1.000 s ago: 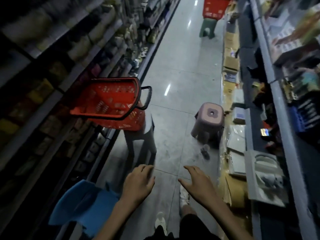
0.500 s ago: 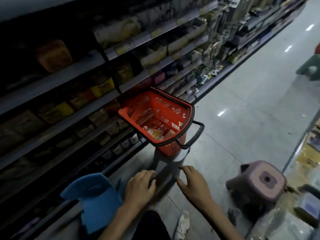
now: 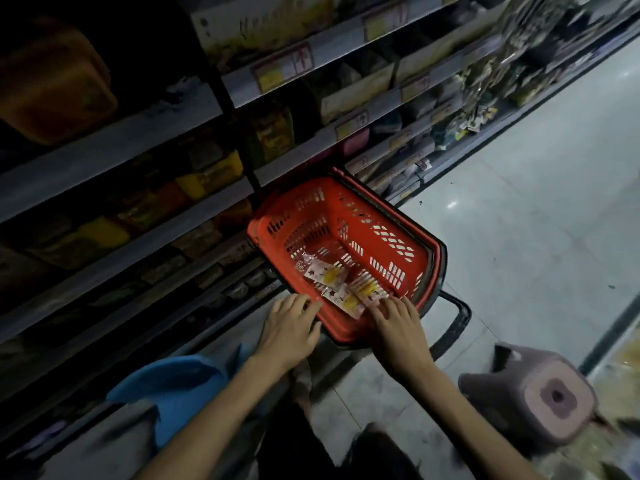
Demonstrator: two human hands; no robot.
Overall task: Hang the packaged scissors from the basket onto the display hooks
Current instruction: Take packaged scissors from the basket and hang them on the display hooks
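A red shopping basket point(image 3: 408, 233) with black trim stands beside the dark shelving. In its bottom lie a few packaged scissors point(image 3: 332, 275) with yellow handles in clear and pink wrappers. My left hand point(image 3: 289, 332) hovers over the basket's near rim with fingers relaxed and holds nothing. My right hand point(image 3: 398, 327) reaches over the near rim, and its fingertips touch the closest scissors package point(image 3: 365, 294). No display hooks can be made out in the dim shelves.
Dark shelves point(image 3: 166, 133) full of goods run along the left. A blue plastic stool point(image 3: 180, 386) sits at lower left, a pink stool point(image 3: 540, 396) at lower right. The basket's black handle point(image 3: 457, 323) sticks out toward the tiled aisle floor point(image 3: 536, 220).
The view swung left from the aisle to the basket and came closer. Both hands moved forward to the basket's near rim, and the right fingertips reached a scissors package.
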